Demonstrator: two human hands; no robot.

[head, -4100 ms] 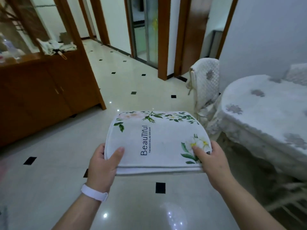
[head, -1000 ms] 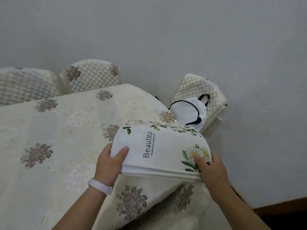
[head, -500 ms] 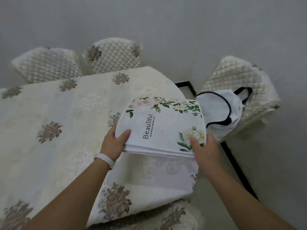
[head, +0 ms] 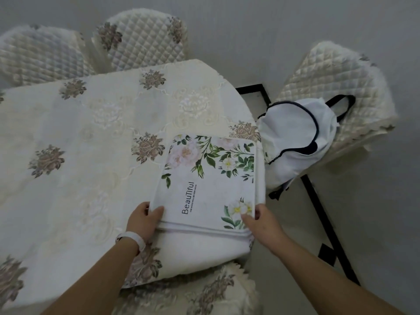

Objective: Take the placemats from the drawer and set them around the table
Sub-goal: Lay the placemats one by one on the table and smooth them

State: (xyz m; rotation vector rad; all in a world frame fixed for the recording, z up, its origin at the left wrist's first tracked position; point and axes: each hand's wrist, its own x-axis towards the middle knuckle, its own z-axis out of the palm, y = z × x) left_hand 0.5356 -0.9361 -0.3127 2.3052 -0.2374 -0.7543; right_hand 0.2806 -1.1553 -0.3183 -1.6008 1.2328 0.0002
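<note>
**Placemats held at the corner of the table**

We see a stack of placemats (head: 211, 183), white with printed flowers, leaves and the word "Beautiful". It lies flat over the right-hand corner of the table (head: 13, 289). The table is covered by a cream tablecloth (head: 91, 137) with brown flower patches. We cannot tell whether the underside of the stack rests fully on the fabric.

The left hand (head: 142, 220) grips the near left corner. Its thumb (head: 156, 212) lies on the top face, and the other fingers are tucked under the stack, out of sight. The right hand (head: 263, 223) grips the near right corner, its thumb pressed beside the printed white blossom and its fingers curled beneath the edge. Between the two hands we can see the layered near edges of the mats. A white wristband (head: 131, 237) circles the left wrist.

Just beyond the far right corner of the stack, a white bag (head: 295, 142) with dark trim sits on a quilted chair (head: 336, 87) beside the table. Two further chairs (head: 141, 37) stand at the far side, and a fourth chair (head: 193, 292) is tucked under the near edge.
</note>
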